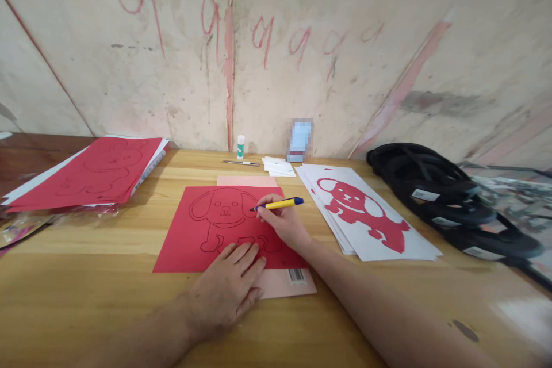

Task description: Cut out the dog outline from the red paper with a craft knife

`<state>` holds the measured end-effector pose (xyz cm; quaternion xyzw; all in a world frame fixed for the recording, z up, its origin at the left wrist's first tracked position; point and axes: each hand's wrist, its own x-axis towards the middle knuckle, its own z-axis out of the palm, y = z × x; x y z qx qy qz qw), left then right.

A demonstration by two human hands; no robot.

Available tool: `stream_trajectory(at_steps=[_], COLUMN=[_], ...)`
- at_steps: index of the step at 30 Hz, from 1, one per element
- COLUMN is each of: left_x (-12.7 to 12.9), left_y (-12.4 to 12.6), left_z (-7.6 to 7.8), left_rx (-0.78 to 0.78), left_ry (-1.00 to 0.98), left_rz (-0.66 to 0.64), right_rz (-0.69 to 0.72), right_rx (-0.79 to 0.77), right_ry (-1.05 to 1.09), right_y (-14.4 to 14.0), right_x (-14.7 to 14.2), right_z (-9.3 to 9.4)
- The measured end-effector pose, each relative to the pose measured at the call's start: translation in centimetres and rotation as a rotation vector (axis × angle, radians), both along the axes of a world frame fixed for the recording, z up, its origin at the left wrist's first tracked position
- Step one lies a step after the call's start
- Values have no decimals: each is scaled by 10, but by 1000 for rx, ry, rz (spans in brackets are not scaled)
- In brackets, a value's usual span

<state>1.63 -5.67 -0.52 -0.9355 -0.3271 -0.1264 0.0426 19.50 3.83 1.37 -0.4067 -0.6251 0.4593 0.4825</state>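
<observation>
A red sheet of paper (185, 236) with a dog outlined in black lies in front of me on the table. My left hand (228, 282) rests flat on its lower edge with fingers stretched out, covering part of the dog's legs. In my right hand (280, 224) is a slim yellow pen (280, 204) with a dark blue end, pinched near its dark tip. The tip is over the outline by the dog's right ear; whether it touches the paper I cannot tell. A pink booklet (276, 284) with a barcode sticks out from under the red sheet.
Stacked red sheets (86, 178) with a drawn figure lie at left. At right, a red dog cutout (371, 218) sits on white sheets (414, 241), beside black headgear (431, 195). A glue stick (240, 148), a metal pen (241, 163), white cards (279, 167) and a phone (300, 139) line the wall.
</observation>
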Motion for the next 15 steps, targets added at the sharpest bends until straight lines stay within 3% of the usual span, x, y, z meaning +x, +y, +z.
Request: stream_trajectory(at_steps=[3,10,15], left_x=[1,2,2], left_y=[0,-2,-3], left_z=[0,0,-1], left_rx=[2,18,31], left_ry=[15,-51,-69], left_rz=[16,19,25], right_rz=[41,-138,-139], right_rx=[39,34,42], right_ry=[-97,-75,-118], right_y=[1,19,18], right_x=[-2,15,16], right_z=[-3,-9,-11])
